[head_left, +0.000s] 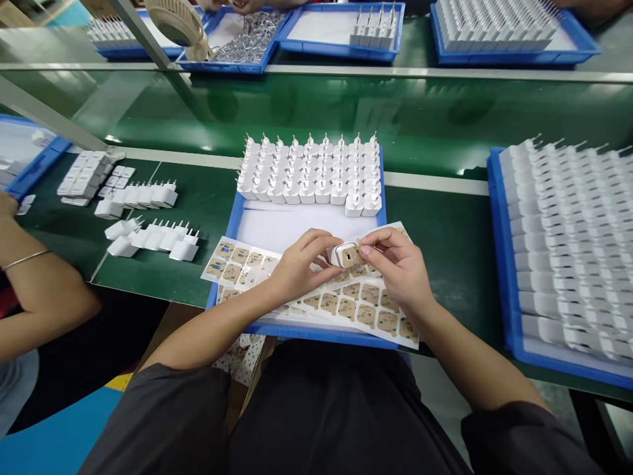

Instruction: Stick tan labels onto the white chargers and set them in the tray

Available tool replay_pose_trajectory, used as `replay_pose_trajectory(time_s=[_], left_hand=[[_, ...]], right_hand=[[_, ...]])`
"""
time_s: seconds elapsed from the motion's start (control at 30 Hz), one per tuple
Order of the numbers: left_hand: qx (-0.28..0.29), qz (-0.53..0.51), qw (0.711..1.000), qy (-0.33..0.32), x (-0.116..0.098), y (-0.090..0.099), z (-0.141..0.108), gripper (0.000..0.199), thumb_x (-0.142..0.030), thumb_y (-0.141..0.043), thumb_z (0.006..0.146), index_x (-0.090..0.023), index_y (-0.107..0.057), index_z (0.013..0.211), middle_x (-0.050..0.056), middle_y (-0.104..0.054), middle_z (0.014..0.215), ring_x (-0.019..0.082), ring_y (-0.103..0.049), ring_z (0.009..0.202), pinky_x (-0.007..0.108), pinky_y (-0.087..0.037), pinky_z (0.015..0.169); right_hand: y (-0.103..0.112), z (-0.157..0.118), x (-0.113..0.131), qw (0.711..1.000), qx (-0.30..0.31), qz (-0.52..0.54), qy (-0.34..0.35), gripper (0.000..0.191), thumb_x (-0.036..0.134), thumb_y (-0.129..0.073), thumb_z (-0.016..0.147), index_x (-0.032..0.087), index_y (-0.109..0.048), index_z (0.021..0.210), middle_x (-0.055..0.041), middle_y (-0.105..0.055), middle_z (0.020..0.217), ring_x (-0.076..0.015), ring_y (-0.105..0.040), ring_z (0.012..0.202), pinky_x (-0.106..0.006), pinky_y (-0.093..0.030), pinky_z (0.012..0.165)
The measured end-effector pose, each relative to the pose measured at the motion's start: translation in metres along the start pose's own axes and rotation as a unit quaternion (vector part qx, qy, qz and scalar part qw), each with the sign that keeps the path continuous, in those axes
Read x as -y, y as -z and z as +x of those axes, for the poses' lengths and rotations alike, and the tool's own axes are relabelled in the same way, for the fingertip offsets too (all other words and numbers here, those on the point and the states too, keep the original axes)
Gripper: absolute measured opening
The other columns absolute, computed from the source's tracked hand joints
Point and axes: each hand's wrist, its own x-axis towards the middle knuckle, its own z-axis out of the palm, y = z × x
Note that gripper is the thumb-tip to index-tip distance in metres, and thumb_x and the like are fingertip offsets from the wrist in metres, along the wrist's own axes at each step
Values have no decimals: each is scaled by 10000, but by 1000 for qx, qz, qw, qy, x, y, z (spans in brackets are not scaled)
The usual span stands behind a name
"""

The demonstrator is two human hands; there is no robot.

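Observation:
My left hand (305, 264) grips a white plug adapter (339, 254) by its sides, its end face turned up toward me. On that face lies a tan sticker (351, 256) with a dark slot at its middle. The fingertips of my right hand (395, 260) pinch at the sticker's right edge. Beneath my hands, sheets of tan stickers (347, 309) lie across the front of a blue tray (236, 214). Rows of white plug adapters (311, 173) stand prongs up in the tray's back half.
Loose white adapters (157, 237) and stacked white parts (84, 175) lie on the green table to the left, near another person's arm (44, 290). A full blue tray (509, 264) of adapters stands at right. Beyond a rail, more blue trays (341, 49) and a fan (178, 23) appear.

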Motion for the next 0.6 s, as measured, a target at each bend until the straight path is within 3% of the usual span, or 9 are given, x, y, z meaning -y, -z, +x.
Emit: replay_pose_trajectory(time_s=[0.6], left_hand=[[4, 3, 1000, 12, -2, 1, -1, 329, -290, -690, 865, -190, -587, 1161, 55, -579, 1065, 77, -641, 745, 205, -639, 646]], right_hand=[[-1, -1, -3, 1000, 8, -6, 0, 62, 259, -717, 856, 223, -676, 885, -5, -638, 836, -140, -596, 751, -268, -496, 675]])
